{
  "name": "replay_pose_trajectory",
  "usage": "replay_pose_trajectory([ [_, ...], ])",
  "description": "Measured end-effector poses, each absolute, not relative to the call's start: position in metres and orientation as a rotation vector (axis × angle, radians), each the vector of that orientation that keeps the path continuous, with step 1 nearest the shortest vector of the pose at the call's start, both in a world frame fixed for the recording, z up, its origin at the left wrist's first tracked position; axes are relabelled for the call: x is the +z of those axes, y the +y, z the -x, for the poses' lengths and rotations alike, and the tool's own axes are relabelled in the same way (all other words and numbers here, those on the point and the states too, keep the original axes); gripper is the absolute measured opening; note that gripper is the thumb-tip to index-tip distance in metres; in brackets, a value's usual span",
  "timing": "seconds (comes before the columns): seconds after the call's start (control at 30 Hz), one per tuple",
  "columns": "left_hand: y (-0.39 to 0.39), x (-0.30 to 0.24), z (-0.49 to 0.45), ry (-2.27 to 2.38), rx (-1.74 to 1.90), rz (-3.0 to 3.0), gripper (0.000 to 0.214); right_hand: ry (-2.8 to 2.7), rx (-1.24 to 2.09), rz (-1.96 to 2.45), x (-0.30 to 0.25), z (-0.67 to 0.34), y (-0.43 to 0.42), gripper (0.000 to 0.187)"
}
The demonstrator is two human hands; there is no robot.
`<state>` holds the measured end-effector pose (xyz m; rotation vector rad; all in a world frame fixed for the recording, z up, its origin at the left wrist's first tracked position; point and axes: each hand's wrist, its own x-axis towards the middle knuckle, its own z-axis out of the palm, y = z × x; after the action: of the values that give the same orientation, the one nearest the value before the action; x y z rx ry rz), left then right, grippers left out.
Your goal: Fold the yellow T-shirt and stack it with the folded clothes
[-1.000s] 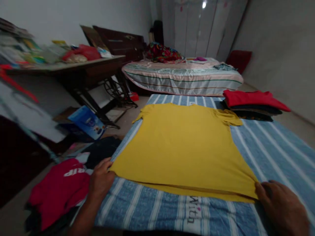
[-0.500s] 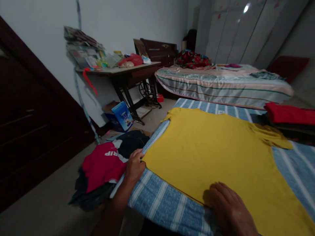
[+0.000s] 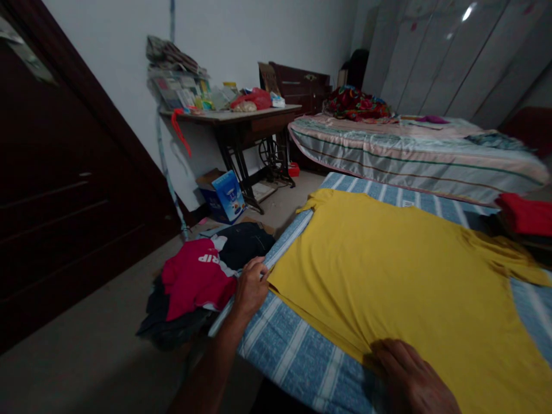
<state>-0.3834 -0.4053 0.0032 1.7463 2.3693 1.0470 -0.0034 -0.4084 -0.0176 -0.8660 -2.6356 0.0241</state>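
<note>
A yellow T-shirt (image 3: 388, 270) lies spread over a blue-and-white striped cloth (image 3: 284, 330), its sleeves toward the far side and its hem toward me. At the hem's left corner, my left hand (image 3: 252, 287) is closed with the shirt's edge pinched at the fingertips. My right hand (image 3: 416, 371) rests at the middle of the hem, fingers curled onto the fabric; its thumb is hidden. Shallow creases run across the shirt from the right hand.
Clothes lie piled low on the left, with a pink printed garment (image 3: 196, 279) on top. Folded clothes (image 3: 528, 215) are stacked at the right. Behind stand a blue box (image 3: 226, 195), a sewing-machine table (image 3: 241, 115) and a bed (image 3: 409, 149).
The view has turned left, so everything sits further right. The shirt, flatter before, now shows creases and a lifted, loosened hem between my hands. Both hands stay at the hem.
</note>
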Motion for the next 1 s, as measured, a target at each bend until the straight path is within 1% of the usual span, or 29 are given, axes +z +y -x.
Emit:
replay_pose_trajectory([
  [0.1, -0.405, 0.003, 0.382, 2.363, 1.074, -1.715, 0.012, -2.607, 0.078, 0.867, -0.014, 0.003, -0.408, 0.031],
  [0.3, -0.406, 0.007, 0.381, 2.366, 1.116, -1.698, 0.009, -2.544, 0.111, 0.877, -0.009, 0.033, -0.410, 0.016],
  [0.5, -0.402, 0.014, 0.381, 2.377, 1.155, -1.656, 0.024, -2.509, 0.130, 0.906, -0.010, 0.045, -0.414, 0.016],
  [0.57, -0.398, 0.016, 0.381, 2.374, 1.073, -1.684, 0.027, -2.516, 0.128, 0.898, -0.011, 0.045, -0.414, 0.016],
  [0.77, -0.388, 0.022, 0.377, 2.475, 0.671, -1.828, 0.014, -2.424, 0.199, 0.982, -0.010, 0.050, -0.417, 0.016],
  [0.9, -0.391, 0.024, 0.377, 2.578, 0.604, -1.990, 0.017, -2.367, 0.307, 1.096, -0.002, 0.050, -0.419, 0.018],
  [1.0, -0.392, 0.029, 0.381, 2.645, 0.600, -2.021, 0.019, -2.374, 0.256, 1.212, 0.005, 0.037, -0.413, 0.016],
])
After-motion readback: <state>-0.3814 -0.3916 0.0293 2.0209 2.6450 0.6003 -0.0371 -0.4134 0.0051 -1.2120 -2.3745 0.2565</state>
